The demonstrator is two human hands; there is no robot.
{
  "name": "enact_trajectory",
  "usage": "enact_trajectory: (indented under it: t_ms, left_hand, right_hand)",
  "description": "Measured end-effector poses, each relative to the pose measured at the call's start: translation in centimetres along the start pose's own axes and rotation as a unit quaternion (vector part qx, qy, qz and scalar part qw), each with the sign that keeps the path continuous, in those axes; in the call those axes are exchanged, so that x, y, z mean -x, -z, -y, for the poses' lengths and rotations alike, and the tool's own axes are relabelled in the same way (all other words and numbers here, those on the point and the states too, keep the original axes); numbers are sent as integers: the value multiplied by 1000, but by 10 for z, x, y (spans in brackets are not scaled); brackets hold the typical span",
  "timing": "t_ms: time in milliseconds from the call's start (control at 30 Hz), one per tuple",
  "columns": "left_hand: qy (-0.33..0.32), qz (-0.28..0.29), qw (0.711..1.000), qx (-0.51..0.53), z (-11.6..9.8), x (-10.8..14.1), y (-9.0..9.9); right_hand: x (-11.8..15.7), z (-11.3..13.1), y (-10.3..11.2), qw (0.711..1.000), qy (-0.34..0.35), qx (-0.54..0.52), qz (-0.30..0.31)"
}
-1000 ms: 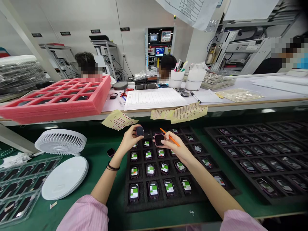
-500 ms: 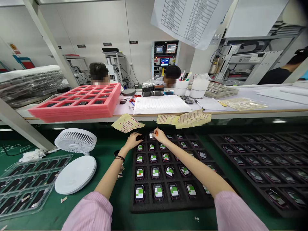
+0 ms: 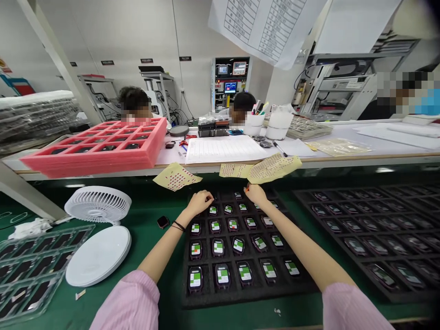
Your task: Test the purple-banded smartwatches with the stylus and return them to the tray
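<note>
Over the back rows of a black foam tray (image 3: 202, 300), my left hand (image 3: 202, 202) has its thumb and fingers pinched together. Whatever is between them is too small and dark to make out. My right hand (image 3: 257, 196) is closed around a small orange tool (image 3: 247, 189) at the back of the same tray; only a bit of the tool shows. Watch bodies with green-and-white screens, such as this watch (image 3: 222, 275), lie in the tray's pockets. A dark-screened watch (image 3: 162, 222) rests on the green mat, left of the tray.
Yellow sticker sheets (image 3: 177, 177) hang from the shelf edge above my hands. A white fan (image 3: 99, 256) and a clear plastic tray (image 3: 44, 286) are at left. Another black tray (image 3: 343, 250) lies at right. A pink foam tray (image 3: 92, 160) sits on the shelf; people are beyond.
Both hands have moved right along the tray's back rows, the right hand farther. My left arm has uncovered the dark-screened watch on the mat. The camera view has shifted slightly.
</note>
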State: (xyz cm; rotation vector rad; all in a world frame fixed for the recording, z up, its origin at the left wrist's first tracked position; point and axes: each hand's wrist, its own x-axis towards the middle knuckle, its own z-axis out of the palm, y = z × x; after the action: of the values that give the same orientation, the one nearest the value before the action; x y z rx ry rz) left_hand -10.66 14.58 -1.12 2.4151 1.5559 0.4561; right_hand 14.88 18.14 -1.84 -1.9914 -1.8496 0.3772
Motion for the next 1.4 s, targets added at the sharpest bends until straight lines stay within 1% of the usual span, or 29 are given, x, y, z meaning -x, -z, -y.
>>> enact_trajectory:
  t_ms: [67,167,267,367,500,567,667,767,867,967,1100,1200,1267,1333,1400]
  left_hand:
    - [-24,17,1000,-6,-21,-17,-11]
    - [-37,39,998,-22,-49,-43,-28]
    - [-23,61,997,-40,-66,-66,-41]
    - [1,91,995,-48,-70,-86,-44]
    - [19,136,990,-34,-70,-107,-41]
    - [27,140,990,-18,-70,-113,-41]
    - [37,124,991,27,-70,-115,-43]
    - [53,90,989,106,-66,-111,-44]
    - [82,58,970,221,-61,-104,-43]
    - [109,46,929,350,-59,-90,-39]
    - [125,50,864,485,-59,-61,-29]
    - [133,57,827,543,-58,-34,-19]
    - [133,60,811,567,-57,-17,-11]
    - [129,60,801,581,-57,-2,-4]
    - [117,58,801,584,-58,10,2]
  right_hand:
    - [0,-15,2,999,-29,24,-6]
    - [-3,-26,-2,999,-47,28,0]
    - [-12,-32,-5,999,-46,3,18]
    - [-20,-40,-2,997,-44,-36,42]
    - [-23,-46,-2,992,-38,-95,72]
    - [-24,-43,-5,989,-35,-122,77]
    - [-28,-36,-10,983,-38,-160,76]
    - [-35,-32,-12,974,-55,-206,83]
    - [-39,-36,-10,955,-76,-267,100]
    - [-38,-43,-6,931,-88,-338,102]
    - [-30,-47,1,896,-85,-427,93]
    - [-20,-43,4,867,-77,-481,105]
    - [-11,-38,6,850,-69,-508,121]
    - [0,-33,9,835,-58,-529,138]
    - [11,-26,11,823,-45,-544,158]
